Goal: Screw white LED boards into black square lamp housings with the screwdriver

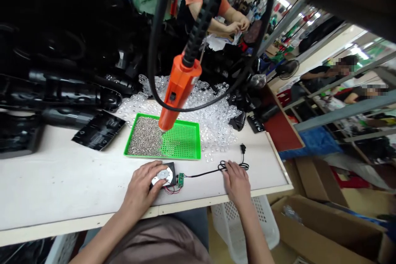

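1. And straight to the lettering: not one word, number or brand comes up readable in this view!
2. Here's the orange power screwdriver (179, 86), a pale patch (194, 80) on its side near the top, too blurred to say whether it carries print.
3. Over to the black piece (255, 124) near the tabletop's (77, 181) right end: light marks across it, none decipherable.
4. Down to the green circuit board (181, 180): pale specks, far too tiny to call as letters or figures.

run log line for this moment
left hand: holding black-and-white device | right hand: on black cable | green tray: metal parts at left | orange tool: hanging
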A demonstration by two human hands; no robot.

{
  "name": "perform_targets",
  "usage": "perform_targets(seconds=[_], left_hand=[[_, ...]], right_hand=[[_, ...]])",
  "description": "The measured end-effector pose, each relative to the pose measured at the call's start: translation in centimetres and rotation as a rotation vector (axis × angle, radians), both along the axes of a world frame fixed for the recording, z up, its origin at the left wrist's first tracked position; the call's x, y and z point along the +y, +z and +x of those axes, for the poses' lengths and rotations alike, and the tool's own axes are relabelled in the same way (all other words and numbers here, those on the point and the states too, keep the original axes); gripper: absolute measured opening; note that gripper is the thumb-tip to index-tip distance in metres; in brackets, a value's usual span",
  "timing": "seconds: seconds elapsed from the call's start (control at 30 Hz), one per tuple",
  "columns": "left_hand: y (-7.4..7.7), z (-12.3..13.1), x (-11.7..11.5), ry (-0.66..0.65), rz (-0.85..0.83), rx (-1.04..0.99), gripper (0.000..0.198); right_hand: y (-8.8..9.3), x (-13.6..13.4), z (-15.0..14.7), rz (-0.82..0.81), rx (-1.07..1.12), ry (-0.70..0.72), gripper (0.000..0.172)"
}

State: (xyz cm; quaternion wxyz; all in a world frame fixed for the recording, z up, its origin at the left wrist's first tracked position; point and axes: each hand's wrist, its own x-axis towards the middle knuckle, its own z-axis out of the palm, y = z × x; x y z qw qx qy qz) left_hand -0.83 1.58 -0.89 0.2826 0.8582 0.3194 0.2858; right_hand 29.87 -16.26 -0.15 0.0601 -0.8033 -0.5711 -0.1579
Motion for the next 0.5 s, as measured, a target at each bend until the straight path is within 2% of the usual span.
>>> perform_targets(seconds=[0.1, 0.2, 0.3, 0.37, 0.43, 0.47, 0.5], left_hand=[[0.2, 0.1, -0.2, 0.010, -0.011, -0.005, 0.030], [0.7, 0.1, -0.5, 0.014, -0.042, -0.011, 0.030], [1.3, 0.2, -0.6, 0.012, -0.077, -0.024, 0.033], [1.6, 0.2, -0.9, 0.016, -0.103, -0.032, 0.040], [1.9, 0.2, -1.3, 0.025, -0.120, -0.054, 0.047], [2.0, 0.1, -1.5, 0.036, -0.123, -0.069, 0.050], [2.1, -0.1, -1.8, 0.056, -0.123, -0.086, 0.050]], right_hand=[[-0.5, -1.1, -0.9, -0.003, -0.001, -0.039, 0.037], [2.0, 0.3, -3.3, 0.159, 0.108, -0.056, 0.041], [6.8, 4.6, -6.1, 0.334, 0.333, 0.080, 0.045], [9.8, 8.4, -8.0, 0.429, 0.468, 0.213, 0.056], [12.0, 12.2, -9.8, 0.492, 0.665, 0.369, 0.081], [12.8, 13.9, -10.7, 0.505, 0.782, 0.432, 0.088], [13.3, 15.4, -11.5, 0.499, 0.907, 0.479, 0.088]])
